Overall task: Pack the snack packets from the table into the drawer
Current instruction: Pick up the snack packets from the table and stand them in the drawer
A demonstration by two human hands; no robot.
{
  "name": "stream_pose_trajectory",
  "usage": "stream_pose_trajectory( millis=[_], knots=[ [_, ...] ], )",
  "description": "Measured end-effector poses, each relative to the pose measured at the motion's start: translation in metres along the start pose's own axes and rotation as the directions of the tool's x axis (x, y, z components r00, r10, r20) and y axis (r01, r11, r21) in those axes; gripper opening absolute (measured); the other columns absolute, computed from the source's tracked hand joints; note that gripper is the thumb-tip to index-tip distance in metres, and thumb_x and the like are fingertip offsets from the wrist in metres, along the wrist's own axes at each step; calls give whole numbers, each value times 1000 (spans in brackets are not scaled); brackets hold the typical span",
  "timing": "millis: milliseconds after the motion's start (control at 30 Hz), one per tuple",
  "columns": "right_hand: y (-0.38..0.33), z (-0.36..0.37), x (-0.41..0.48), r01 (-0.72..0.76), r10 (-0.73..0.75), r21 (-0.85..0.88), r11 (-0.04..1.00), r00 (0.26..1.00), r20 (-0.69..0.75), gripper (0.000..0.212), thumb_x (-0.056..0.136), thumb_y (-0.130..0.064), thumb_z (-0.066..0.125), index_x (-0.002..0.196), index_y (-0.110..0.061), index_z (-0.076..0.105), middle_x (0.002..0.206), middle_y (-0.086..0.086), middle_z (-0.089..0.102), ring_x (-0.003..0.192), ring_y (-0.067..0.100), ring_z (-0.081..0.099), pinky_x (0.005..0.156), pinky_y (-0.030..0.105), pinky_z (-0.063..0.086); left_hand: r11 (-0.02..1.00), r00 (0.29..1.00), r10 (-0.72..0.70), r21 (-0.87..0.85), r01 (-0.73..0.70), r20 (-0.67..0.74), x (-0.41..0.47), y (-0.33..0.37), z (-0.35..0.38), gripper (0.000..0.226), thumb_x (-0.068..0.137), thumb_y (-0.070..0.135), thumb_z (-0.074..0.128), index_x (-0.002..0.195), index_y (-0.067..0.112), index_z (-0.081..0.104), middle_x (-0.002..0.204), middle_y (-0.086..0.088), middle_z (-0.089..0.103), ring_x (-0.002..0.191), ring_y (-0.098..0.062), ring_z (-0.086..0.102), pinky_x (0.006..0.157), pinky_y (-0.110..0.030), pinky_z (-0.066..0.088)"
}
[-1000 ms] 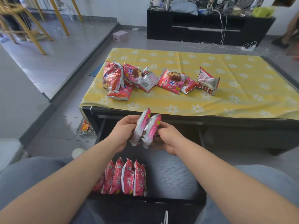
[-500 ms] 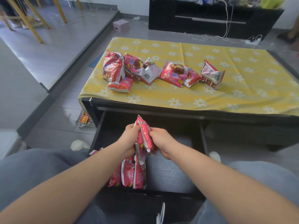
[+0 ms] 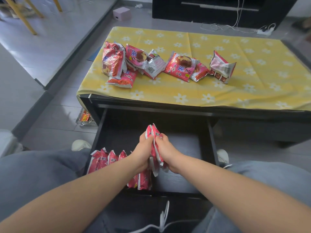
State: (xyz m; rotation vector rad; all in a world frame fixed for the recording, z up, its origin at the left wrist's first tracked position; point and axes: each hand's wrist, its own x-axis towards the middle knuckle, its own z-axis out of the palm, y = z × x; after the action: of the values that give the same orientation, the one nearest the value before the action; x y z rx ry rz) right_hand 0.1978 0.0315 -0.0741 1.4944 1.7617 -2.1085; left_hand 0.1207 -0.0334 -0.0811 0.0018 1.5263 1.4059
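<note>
Two red snack packets are held upright between the left hand and the right hand, pressed together from both sides by the fingers. They are held over the open black drawer, just beside a row of red packets that is already stood on edge along the drawer's left part. More packets are left in a loose bunch on the yellow flowered cloth that is spread over the table behind the drawer. A small pink box is seen on the floor far back.
</note>
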Motion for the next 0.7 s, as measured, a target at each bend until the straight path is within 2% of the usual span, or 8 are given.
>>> stream_pose_trajectory(
  millis=[67,133,233,333,400,533,633,700],
  knots=[
    [9,-8,-3,-48,49,-8,999,999,23,45,110,-51,30,151,-32,33,124,6,68,111,25,69,83,38,58,998,998,-61,1,61,23,-2,-8,0,37,109,35,46,145,27,46,120,-11,73,106,-28,75,94,-49,60],
    [18,-14,-3,-96,96,2,995,995,37,38,111,-49,31,145,-33,33,115,5,71,109,26,71,93,44,61,993,993,-108,54,106,40,-4,-16,1,38,108,36,48,145,27,46,121,-12,73,110,-31,73,101,-53,57],
    [28,-16,-5,-126,125,36,991,992,31,27,113,-41,33,136,-29,41,114,6,71,98,19,72,76,33,61,982,991,-127,146,119,43,-5,-25,1,38,109,31,46,146,24,45,121,-14,72,109,-30,73,100,-49,58],
    [36,-16,1,-116,116,34,993,993,19,24,111,-30,41,116,-20,63,111,15,76,93,22,75,82,36,61,951,981,-181,269,155,76,-2,-24,-2,39,106,22,47,144,18,40,118,-20,72,95,-32,75,78,-44,62],
    [41,-16,5,-133,134,-38,990,991,3,29,108,-32,47,127,-15,60,116,17,73,105,29,73,96,43,59,905,979,-195,396,153,66,-1,-23,-6,40,103,19,50,142,14,39,116,-23,72,84,-30,75,61,-38,60],
    [51,-13,11,-235,236,-100,967,972,-11,36,103,-36,49,134,-16,50,120,12,69,107,27,69,86,40,55,726,993,-113,685,56,39,2,-26,-12,38,99,17,54,134,13,41,112,-15,69,99,-29,74,84,-44,63],
    [53,-14,13,-289,290,-114,950,957,-9,36,102,-36,49,134,-20,46,120,11,68,100,26,68,69,36,49,604,994,-96,797,16,53,4,-23,-15,29,97,21,57,122,15,46,101,-7,67,90,-21,68,67,-32,53],
    [55,-16,13,-305,307,-143,942,952,-7,35,102,-35,48,134,-23,47,121,10,67,98,26,67,62,34,43,435,996,-46,899,-54,82,6,-23,-15,20,95,26,58,111,16,48,93,0,62,84,-16,62,63,-29,45]
  ],
)
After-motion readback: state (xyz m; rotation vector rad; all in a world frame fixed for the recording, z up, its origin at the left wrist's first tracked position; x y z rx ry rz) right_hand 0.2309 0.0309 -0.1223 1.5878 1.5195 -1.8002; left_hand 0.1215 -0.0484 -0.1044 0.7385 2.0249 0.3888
